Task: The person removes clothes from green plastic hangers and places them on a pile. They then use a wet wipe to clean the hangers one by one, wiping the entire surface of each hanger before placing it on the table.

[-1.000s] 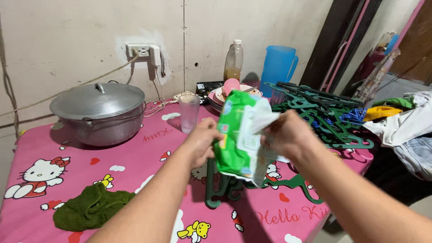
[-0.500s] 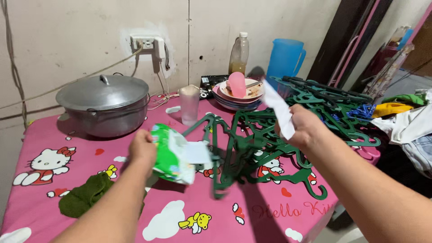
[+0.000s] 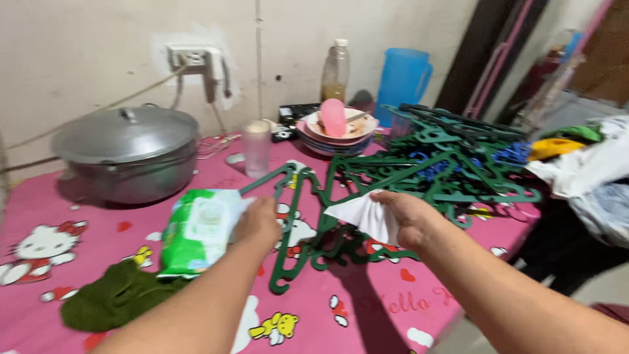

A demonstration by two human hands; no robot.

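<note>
One crumpled white wipe [image 3: 364, 216] (right hand [image 3: 409, 219] pinching), left hand [image 3: 259, 221] on green pack [image 3: 200, 229].

There is one view only, from the camera on my head. It looks down and forward over my forearms onto the bench [image 3: 393, 308], close enough that my arms fill the lower frame. My left hand [image 3: 257, 221] sits near centre, my right hand [image 3: 409, 216] at 3 o'clock of it. The wall [image 3: 85, 72] closes the view at 12 o'clock, the pot [image 3: 128, 154] at 10.
</note>
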